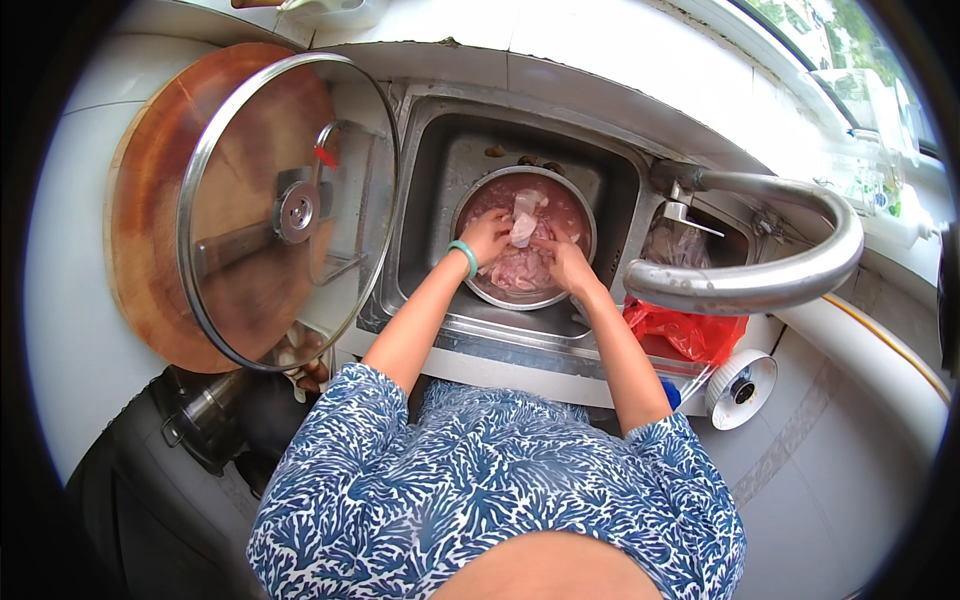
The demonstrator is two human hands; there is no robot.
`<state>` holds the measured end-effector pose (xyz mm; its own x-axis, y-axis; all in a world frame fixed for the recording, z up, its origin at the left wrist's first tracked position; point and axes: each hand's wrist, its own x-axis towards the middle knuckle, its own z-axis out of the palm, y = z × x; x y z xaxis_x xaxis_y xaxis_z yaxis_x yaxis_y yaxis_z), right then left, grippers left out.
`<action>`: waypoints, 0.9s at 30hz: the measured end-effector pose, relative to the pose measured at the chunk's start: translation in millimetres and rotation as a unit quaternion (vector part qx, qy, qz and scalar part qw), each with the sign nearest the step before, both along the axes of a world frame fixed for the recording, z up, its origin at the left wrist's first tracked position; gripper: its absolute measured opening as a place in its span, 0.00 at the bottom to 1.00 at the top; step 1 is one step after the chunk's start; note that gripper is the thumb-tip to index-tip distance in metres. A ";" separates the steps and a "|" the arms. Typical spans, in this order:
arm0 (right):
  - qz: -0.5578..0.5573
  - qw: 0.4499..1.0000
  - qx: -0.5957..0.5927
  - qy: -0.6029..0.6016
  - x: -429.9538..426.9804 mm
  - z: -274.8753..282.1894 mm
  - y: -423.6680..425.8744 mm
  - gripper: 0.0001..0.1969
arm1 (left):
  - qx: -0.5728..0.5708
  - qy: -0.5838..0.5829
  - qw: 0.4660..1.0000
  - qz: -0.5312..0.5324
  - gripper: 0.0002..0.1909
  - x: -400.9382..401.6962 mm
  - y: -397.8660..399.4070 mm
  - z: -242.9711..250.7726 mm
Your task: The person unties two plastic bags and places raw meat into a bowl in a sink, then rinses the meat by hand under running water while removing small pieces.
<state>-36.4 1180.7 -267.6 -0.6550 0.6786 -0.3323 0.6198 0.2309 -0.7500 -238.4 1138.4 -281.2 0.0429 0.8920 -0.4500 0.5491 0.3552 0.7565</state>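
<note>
A round metal bowl (590,247) stands in the stainless steel sink, holding cloudy pink water and raw meat pieces (517,270). My left hand (487,236), with a green bangle (463,259) at the wrist, reaches into the bowl from the left. Its fingertips pinch the edge of a pale piece of raw meat (523,227) that rises above the water near the bowl's middle. From the right, my right hand (566,262) reaches in beside that piece, fingers touching the meat. Some of its fingertips are hidden, so its grip is unclear.
A glass lid (247,300) stands tilted before a round wooden board (142,225) at left. The curved metal faucet (750,289) arches over the sink's right side. Below it lies a red plastic bag (694,330), near a white dish (724,409). The sink's rim (517,341) crosses under my forearms.
</note>
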 end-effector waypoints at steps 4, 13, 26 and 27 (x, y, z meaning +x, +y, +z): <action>-0.207 0.971 -0.097 0.071 10.0 41.4 -6.9 0.17 | 0.094 0.084 0.992 0.009 0.13 -6.0 -22.3 36.7; -0.184 0.979 -0.028 0.084 17.1 48.9 -1.4 0.17 | -0.312 -0.095 0.874 0.360 0.27 -22.1 -76.0 1.9; -0.152 0.987 -0.011 0.043 -0.7 35.4 30.4 0.32 | -0.331 -0.214 0.866 0.307 0.23 1.9 -37.4 53.2; -0.154 0.987 -0.011 0.047 -1.5 33.7 32.7 0.32 | -0.331 -0.210 0.867 0.307 0.23 3.9 -37.6 57.0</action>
<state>-37.8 1213.4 -233.9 -0.4474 0.8433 -0.2977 0.5857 0.0248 -0.8102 -234.5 1100.8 -224.3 -0.0643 0.3575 -0.9317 -0.1726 0.9156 0.3632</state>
